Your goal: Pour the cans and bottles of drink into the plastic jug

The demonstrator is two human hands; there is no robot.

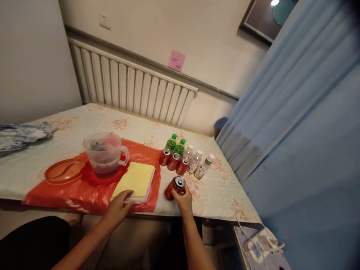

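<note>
Right hand (184,201) grasping dark-red cylindrical metal can (171,189), long axis near upright, right of yellow square layered stack (137,180). Left hand (119,207) at stack's near edge, farther from can; cannot tell if pinching.

White radiator (134,87), pink note (176,60), blue curtain (289,123)

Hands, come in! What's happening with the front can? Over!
Right grip: holding the front red can. Left grip: at near edge of yellow stack. Three more red cans standing just beyond the held one.
</note>
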